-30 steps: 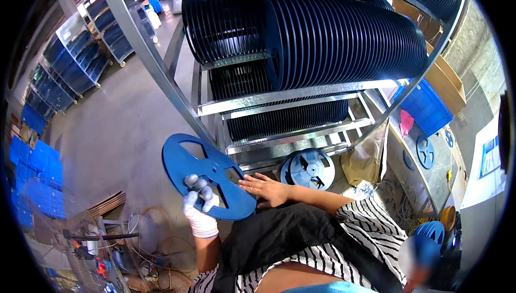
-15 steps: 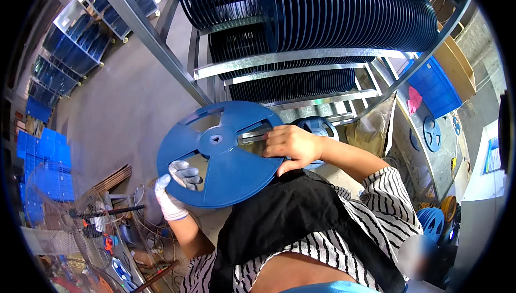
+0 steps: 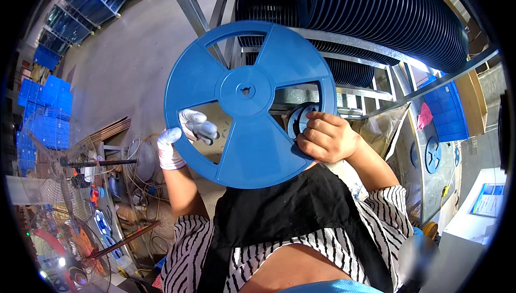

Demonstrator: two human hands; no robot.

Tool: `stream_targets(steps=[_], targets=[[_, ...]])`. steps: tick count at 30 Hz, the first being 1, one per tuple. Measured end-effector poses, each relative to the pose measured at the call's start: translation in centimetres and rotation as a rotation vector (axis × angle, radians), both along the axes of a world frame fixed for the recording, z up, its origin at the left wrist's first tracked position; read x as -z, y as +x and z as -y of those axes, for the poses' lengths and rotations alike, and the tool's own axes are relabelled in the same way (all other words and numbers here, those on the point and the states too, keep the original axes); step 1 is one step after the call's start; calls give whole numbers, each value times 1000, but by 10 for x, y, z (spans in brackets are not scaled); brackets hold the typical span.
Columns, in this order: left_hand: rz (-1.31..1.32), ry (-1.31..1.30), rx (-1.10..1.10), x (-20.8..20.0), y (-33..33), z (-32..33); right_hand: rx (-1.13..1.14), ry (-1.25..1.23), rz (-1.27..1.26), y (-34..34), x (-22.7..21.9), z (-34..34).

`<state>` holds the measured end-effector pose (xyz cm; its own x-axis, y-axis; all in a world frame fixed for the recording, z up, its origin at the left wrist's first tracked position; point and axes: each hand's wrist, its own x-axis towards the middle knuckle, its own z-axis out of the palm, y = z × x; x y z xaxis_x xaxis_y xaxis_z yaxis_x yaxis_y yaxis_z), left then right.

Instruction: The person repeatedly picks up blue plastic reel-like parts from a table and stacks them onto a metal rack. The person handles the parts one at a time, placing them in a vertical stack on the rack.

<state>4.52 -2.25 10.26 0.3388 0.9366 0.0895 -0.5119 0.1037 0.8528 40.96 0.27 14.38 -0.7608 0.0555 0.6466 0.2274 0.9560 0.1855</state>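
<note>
A large blue plastic reel (image 3: 269,145) with a centre hole and three wide cut-outs faces me in front of my chest. My left hand (image 3: 185,134), in a white glove with grey fingertips, grips its left rim, the thumb in front and the fingers through the left cut-out. Bare, my right hand (image 3: 329,138) is closed over the lower right rim, its fingers reaching into the right cut-out. Behind the reel, partly hidden, a smaller blue reel (image 3: 294,124) shows beside my right hand.
Ahead stands a metal rack (image 3: 371,48) with rows of dark reels (image 3: 387,19). At right are a blue bin (image 3: 449,113) and a bench with another blue reel (image 3: 432,155). A wire-caged fan (image 3: 59,158) and blue crates (image 3: 51,99) stand at left.
The reel has been raised and tipped up to face me more squarely, with both hands still on its rim. The whole view has shifted, so the rack sits farther right.
</note>
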Motion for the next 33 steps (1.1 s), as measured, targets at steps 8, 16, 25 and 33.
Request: stream_targets(steps=[8,16,25,33], targets=[[30,-53,-656,6,-7,-20,-53,-1487,-1234,10,36,-7],[-86,38,-1044,29,-2,-12,-246,-2022,-1519,5,36,-27],[-471,443,-1204,-4,43,-7,-293,-2042,-1554,5,41,-42],[-552,536,-1238,-15,61,-17,-284,-2074,-1679,14,45,-42]])
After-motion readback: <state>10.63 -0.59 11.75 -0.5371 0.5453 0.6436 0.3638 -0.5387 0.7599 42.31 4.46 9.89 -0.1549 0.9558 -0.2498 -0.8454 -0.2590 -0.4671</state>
